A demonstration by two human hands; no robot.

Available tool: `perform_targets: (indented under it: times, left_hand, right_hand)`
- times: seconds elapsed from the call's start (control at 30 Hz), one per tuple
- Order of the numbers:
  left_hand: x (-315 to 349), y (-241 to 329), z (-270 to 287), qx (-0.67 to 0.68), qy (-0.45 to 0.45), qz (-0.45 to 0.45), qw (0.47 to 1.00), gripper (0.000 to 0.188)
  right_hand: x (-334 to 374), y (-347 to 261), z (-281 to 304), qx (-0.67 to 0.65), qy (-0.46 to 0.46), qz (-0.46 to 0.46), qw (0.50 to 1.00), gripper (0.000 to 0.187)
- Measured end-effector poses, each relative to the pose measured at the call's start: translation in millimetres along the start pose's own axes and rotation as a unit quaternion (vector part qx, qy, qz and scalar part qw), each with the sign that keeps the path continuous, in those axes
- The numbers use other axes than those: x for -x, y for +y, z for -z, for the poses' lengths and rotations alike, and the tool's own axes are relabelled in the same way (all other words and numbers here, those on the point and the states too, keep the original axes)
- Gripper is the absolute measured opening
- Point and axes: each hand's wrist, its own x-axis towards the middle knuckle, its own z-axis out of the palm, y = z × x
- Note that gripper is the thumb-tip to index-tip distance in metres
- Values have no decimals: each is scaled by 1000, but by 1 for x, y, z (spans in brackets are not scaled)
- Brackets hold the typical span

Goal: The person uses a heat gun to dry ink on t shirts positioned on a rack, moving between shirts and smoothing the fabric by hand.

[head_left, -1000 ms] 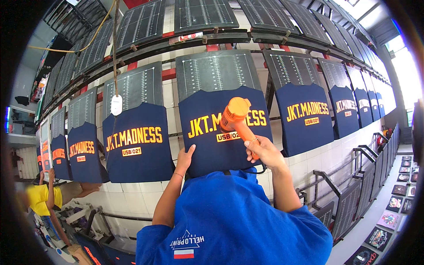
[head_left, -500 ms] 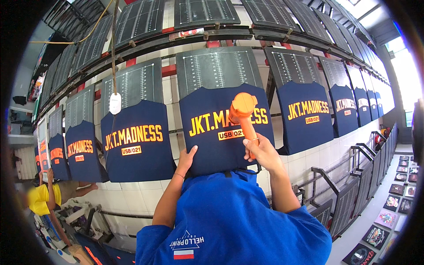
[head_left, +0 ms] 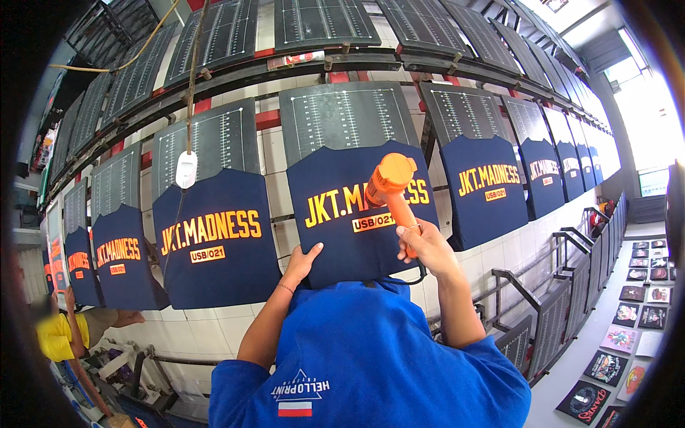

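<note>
My right hand (head_left: 429, 251) is wrapped round the handle of an orange hair dryer (head_left: 397, 187). Its round body hovers over the print on a dark blue shirt (head_left: 342, 255), covering some of the lettering. That shirt is stretched over a black printing board (head_left: 346, 110) with white rulings, whose upper part is bare. At the shirt's lower left edge, my left hand (head_left: 302, 264) grips the covered board, thumb on top and the other fingers mostly hidden. A black cord (head_left: 421, 274) loops below my right hand.
Similar shirt-covered boards (head_left: 214, 267) stand in a row on both sides. A cord with a white switch (head_left: 186, 170) hangs at left. A person in a yellow top (head_left: 64, 335) is at far left. Black metal racks (head_left: 549, 328) and printed sheets (head_left: 606, 367) lie to the right.
The view has shifted slightly, so the side boards and the person at left sit a little differently. Both hands keep their places, and the hair dryer remains over the print.
</note>
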Motion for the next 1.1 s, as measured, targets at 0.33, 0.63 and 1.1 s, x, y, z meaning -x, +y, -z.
perform_targets:
  times: [0.33, 0.63, 1.1]
  left_hand:
    - [1, 3, 1, -42, 6, 1, 999, 52]
    - [2, 3, 3, -94, 3, 6, 996, 53]
    - [130, 288, 4, -324, -24, -358, 875, 25]
  right_hand:
    - [-14, -6, 7, -25, -3, 2, 1000, 29]
    - [-33, 1, 8, -44, 6, 21, 999, 25]
    - [-36, -8, -3, -43, -18, 20, 999, 30]
